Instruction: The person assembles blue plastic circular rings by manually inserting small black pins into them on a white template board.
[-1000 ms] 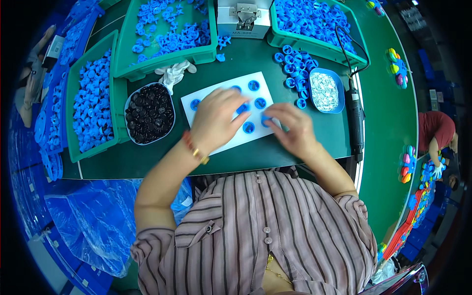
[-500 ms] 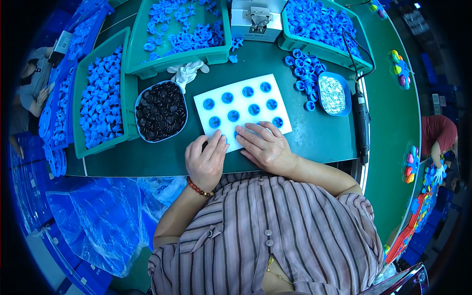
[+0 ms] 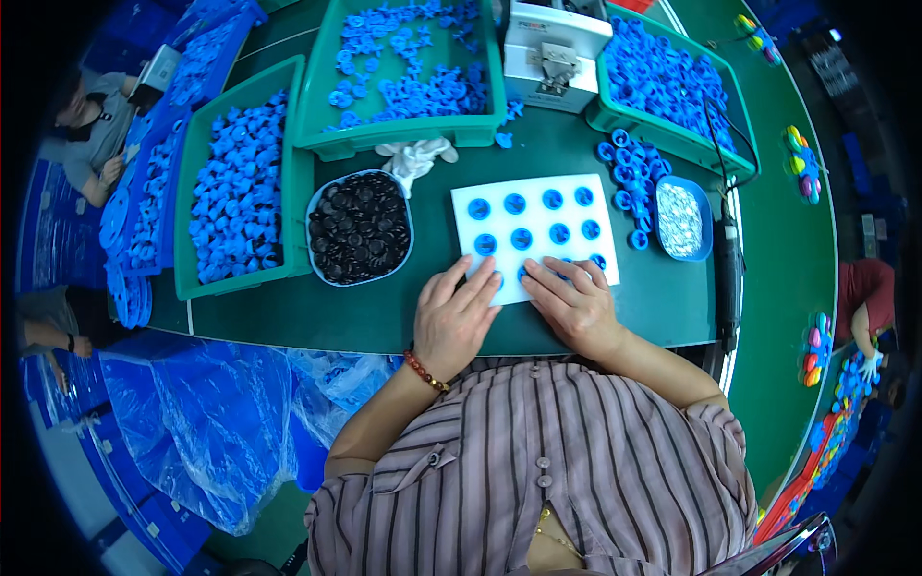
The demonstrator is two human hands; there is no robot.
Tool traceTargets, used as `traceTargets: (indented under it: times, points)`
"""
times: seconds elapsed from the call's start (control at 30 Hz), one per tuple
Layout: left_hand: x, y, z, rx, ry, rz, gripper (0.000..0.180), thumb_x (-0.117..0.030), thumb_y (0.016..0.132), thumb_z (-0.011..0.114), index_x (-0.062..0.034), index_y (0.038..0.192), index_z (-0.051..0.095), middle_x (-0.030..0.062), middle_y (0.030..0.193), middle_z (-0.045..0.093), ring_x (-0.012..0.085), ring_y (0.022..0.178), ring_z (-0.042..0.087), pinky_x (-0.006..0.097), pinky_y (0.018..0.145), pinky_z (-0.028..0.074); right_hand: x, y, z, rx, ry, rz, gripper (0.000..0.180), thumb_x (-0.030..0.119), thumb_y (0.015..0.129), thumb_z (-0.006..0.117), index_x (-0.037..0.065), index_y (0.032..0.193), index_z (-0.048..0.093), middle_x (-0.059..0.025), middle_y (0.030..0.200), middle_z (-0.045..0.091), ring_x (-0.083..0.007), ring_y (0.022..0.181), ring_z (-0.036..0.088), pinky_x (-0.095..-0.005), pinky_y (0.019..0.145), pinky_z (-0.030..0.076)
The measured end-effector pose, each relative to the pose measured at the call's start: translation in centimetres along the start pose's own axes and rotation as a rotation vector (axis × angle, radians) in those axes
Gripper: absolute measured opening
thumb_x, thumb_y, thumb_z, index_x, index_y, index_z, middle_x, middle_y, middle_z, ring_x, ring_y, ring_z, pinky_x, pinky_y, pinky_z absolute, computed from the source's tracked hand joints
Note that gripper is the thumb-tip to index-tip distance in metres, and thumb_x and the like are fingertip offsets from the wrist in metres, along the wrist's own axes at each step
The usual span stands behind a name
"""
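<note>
Hands lay flat on the near edge of the white board (image 3: 534, 235), the landmark here. Left hand (image 3: 456, 322) was spread, palm down, fingertips on the board's near-left corner, gripping nothing. Right hand (image 3: 573, 305) was likewise open, fingers resting over the near row w/ no part pinched between them.

Progress, as I judged it: board looked close to full. Blue caps (image 3: 520, 222) sat in two clear rows across its far and middle parts; near row was partly hidden under the fingers, so couldn't tell if every slot was filled.

Supplies remained plentiful. Bowl of black discs (image 3: 359, 228) stood just left of the board, still heaped. Small blue tray of silvery bits (image 3: 680, 219) sat right of it, loose blue rings (image 3: 624, 173) between them. Green bins of blue parts (image 3: 408, 72) were beyond the board. Probably one batch nearly done, plenty left.
</note>
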State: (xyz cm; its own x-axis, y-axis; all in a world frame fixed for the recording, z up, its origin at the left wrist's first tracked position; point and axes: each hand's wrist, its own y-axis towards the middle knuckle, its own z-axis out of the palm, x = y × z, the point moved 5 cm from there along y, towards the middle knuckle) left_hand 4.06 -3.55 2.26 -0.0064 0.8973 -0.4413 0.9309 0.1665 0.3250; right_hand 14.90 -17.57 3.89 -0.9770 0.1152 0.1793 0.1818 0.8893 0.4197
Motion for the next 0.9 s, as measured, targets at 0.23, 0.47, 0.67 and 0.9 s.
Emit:
traceTargets:
  times: [0.23, 0.47, 0.67, 0.9]
  points:
    - [5.4, 1.8, -7.0, -0.38, 0.056, -0.223, 0.033, -0.016, 0.08, 0.073, -0.0062, 0.111, 0.067, 0.0121, 0.122, 0.062, 0.0322, 0.107, 0.058, 0.044, 0.094, 0.045, -8.0, -1.6, -4.6, -0.262, 0.087, 0.38, 0.036, -0.005, 0.072, 0.071, 0.002, 0.107, 0.065, -0.0157, 0.103, 0.066, -0.0346, 0.096, 0.064, -0.0415, 0.085, 0.049]
    - [9.8, 2.0, -4.9, -0.249, 0.343, -0.423, 0.037, -0.018, 0.088, 0.066, -0.0039, 0.121, 0.061, 0.015, 0.129, 0.056, 0.036, 0.117, 0.049, 0.045, 0.101, 0.04, -17.5, -5.7, -5.0, -0.153, -0.286, 0.783, 0.023, 0.012, 0.086, 0.068, 0.004, 0.107, 0.068, -0.0152, 0.103, 0.066, -0.0347, 0.095, 0.065, -0.0403, 0.082, 0.052]
    - [9.8, 2.6, -5.1, -0.234, 0.242, -0.399, 0.02, -0.01, 0.083, 0.068, -0.0064, 0.103, 0.071, 0.0102, 0.115, 0.064, 0.0324, 0.106, 0.056, 0.041, 0.094, 0.045, -18.3, -5.3, -5.0, -0.081, -0.264, 0.833, 0.011, 0.016, 0.084, 0.069, 0.007, 0.089, 0.074, -0.0104, 0.09, 0.069, -0.0313, 0.082, 0.066, -0.0394, 0.073, 0.052]
    - [10.0, 2.7, -6.1, -0.371, 0.292, -0.375, 0.012, -0.015, 0.078, 0.075, -0.0066, 0.086, 0.073, 0.0081, 0.095, 0.063, 0.0307, 0.097, 0.056, 0.043, 0.085, 0.045, -18.6, -5.9, -5.2, -0.231, -0.139, 0.848, 0.012, 0.015, 0.076, 0.075, 0.006, 0.083, 0.074, -0.0124, 0.083, 0.07, -0.0303, 0.075, 0.068, -0.0368, 0.069, 0.053]
